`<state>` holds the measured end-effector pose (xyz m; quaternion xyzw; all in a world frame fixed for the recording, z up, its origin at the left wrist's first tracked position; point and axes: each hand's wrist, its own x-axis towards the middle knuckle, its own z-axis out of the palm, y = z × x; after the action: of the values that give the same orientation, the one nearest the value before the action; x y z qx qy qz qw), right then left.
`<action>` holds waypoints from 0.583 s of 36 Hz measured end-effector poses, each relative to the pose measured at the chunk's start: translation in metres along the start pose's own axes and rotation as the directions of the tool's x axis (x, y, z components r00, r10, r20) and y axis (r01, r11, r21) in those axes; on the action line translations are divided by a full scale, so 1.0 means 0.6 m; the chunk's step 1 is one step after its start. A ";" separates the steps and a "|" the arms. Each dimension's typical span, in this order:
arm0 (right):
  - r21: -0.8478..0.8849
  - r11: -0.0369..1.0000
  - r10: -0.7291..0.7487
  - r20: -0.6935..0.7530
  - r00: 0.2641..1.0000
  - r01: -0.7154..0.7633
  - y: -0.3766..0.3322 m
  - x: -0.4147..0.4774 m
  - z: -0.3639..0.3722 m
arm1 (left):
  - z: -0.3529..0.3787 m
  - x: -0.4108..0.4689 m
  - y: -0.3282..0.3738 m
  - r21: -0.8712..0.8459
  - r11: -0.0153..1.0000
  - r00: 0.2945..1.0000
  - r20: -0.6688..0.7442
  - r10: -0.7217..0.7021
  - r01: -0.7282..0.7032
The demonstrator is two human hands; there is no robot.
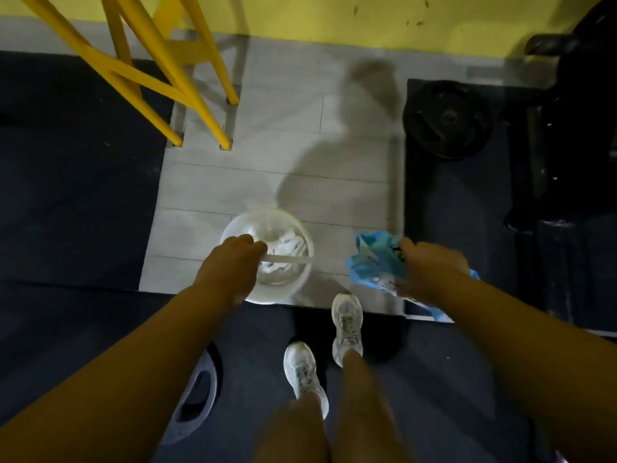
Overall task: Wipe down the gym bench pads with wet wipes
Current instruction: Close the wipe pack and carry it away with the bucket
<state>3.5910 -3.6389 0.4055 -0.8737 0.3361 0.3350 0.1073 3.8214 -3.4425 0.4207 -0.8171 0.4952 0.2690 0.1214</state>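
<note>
My left hand [230, 267] grips the thin handle of a white plastic bucket [293, 228], which hangs over the pale floor tiles. Crumpled white wipes [287, 250] lie inside the bucket. My right hand [430, 270] holds a blue wet-wipe pack [374, 259] at about the same height, to the right of the bucket. The image is blurred, so finger detail is poor. No bench pad shows clearly in view.
Yellow metal frame legs [200, 105] stand on the tiles at the upper left. A black weight plate [447, 120] lies on the dark mat at the right, beside black equipment [567, 145]. Another plate [197, 392] lies near my feet [347, 325].
</note>
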 end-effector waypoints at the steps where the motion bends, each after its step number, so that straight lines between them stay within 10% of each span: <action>1: -0.010 1.000 -0.002 -0.008 1.000 0.002 0.002 0.038 0.015 | 0.014 0.033 -0.007 -0.008 1.000 1.000 0.000 0.003 -0.003; 21: -0.097 0.988 -0.103 0.163 0.981 0.119 -0.033 0.596 0.321 | 0.313 0.489 -0.090 -0.098 0.986 0.960 -0.260 0.104 -0.133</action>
<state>3.7016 -3.7289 0.0244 -0.8663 0.2590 0.4140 0.1056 3.9159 -3.5477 0.0979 -0.8193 0.5384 0.1971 -0.0066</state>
